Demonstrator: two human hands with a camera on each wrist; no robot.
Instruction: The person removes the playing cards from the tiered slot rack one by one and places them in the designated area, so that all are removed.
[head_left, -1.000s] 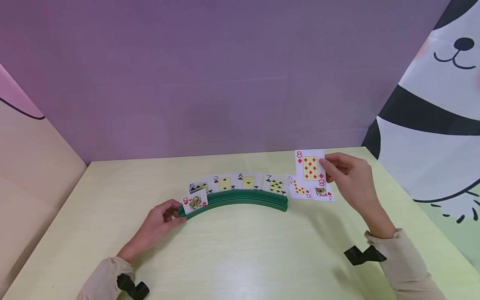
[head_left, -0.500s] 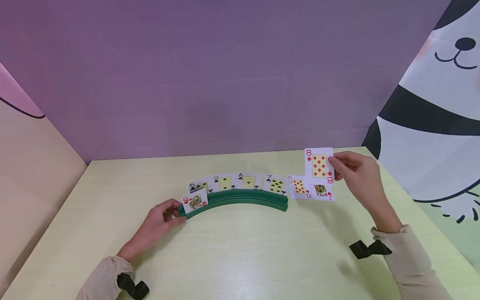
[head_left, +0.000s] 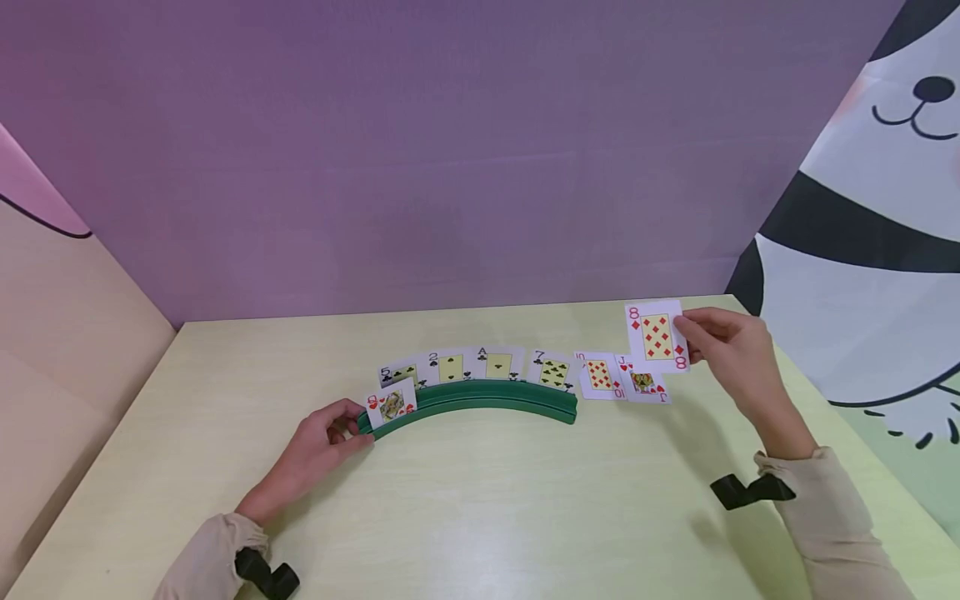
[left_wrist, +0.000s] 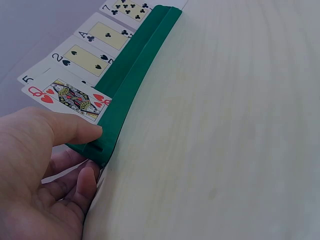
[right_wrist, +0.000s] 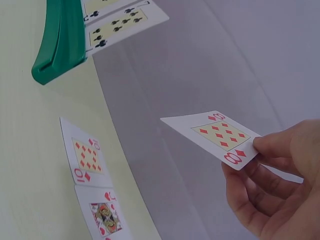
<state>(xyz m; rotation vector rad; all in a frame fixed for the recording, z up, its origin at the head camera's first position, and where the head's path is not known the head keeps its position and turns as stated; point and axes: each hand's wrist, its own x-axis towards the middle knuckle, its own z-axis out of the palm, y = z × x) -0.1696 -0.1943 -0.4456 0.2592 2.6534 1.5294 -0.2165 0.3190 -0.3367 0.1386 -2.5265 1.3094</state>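
Observation:
My left hand (head_left: 318,446) grips the left end of a curved green card holder (head_left: 480,393), thumb on its front face, fingers behind. In the holder's front slot at that end stands a queen of hearts (left_wrist: 70,97). Behind it, along the back slot, stand a five, a two of spades (left_wrist: 84,59), an ace of clubs (left_wrist: 106,35) and a seven of clubs (head_left: 553,371). My right hand (head_left: 731,358) pinches an eight of diamonds (right_wrist: 222,136) by its right edge, face toward me, raised above the table.
Right of the holder, a ten of diamonds (head_left: 600,375) and a jack of hearts (head_left: 642,383) lie face up on the pale table (head_left: 480,500), side by side. In the head view the eight overlaps the jack's top. A purple backdrop (head_left: 465,167) rises behind the table.
My right hand has moved right with the eight of diamonds, uncovering more of the jack of hearts. The left hand and the holder have stayed put.

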